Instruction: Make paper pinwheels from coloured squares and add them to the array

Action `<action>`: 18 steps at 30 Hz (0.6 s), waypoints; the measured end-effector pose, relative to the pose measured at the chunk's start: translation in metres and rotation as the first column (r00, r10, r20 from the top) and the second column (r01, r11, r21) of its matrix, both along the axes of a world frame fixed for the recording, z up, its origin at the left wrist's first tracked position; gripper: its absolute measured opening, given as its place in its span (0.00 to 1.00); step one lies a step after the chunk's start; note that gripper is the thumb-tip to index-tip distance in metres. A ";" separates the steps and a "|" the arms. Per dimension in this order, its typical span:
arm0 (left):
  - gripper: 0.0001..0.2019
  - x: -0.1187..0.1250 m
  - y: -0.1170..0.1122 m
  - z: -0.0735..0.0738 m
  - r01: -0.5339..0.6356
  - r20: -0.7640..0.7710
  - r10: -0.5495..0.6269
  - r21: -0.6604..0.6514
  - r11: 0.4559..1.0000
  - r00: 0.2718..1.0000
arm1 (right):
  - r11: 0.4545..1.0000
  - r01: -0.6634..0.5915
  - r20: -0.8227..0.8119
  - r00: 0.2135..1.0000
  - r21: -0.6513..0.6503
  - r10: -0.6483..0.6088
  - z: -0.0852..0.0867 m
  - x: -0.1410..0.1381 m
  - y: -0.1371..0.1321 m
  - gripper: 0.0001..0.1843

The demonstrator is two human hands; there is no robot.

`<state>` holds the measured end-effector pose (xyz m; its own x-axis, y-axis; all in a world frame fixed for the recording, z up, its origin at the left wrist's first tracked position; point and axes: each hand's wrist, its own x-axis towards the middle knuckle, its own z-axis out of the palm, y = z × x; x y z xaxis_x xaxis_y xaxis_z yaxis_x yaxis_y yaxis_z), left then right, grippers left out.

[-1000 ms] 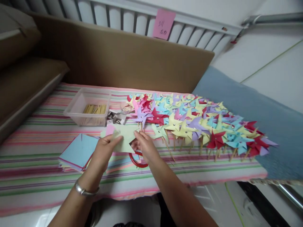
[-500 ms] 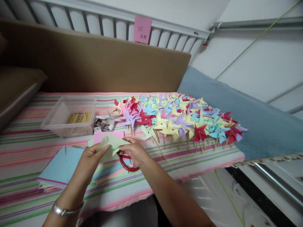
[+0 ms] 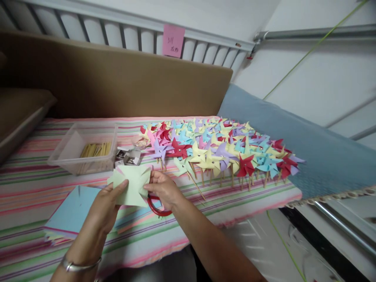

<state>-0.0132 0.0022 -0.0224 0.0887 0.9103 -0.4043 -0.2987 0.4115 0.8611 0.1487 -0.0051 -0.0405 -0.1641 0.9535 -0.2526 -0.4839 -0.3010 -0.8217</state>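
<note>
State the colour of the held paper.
The paper is pale green, best seen in the head view.

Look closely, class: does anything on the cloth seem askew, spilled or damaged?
No spill or damage shows. The front green pinwheel looks askew: its stick slants out past neighbouring ones. The paper stack is uneven, lower sheets jutting out at the front.

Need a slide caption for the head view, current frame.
Left hand and right hand hold a pale green paper sheet near many paper pinwheels on a striped cloth.
</note>
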 end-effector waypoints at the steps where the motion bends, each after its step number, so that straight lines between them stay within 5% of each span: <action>1: 0.19 0.000 -0.001 0.001 0.023 0.014 -0.023 -0.020 1.000 1.000 | 1.000 -0.002 -0.003 1.000 0.007 0.002 0.000 0.000 0.000 0.23; 8: 0.24 0.002 -0.005 0.008 0.106 0.026 -0.105 -0.044 0.993 0.994 | 0.996 0.029 0.002 1.000 0.084 -0.030 -0.001 -0.002 0.000 0.24; 18: 0.21 0.001 -0.003 0.007 0.045 0.040 -0.043 -0.054 0.998 0.998 | 0.995 -0.038 0.073 0.997 0.096 0.031 0.005 -0.005 -0.003 0.21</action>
<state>-0.0124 -0.0007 -0.0155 0.1445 0.8816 -0.4494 -0.3120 0.4716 0.8248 0.1440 -0.0078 -0.0356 -0.1820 0.9683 -0.1709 -0.4138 -0.2331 -0.8800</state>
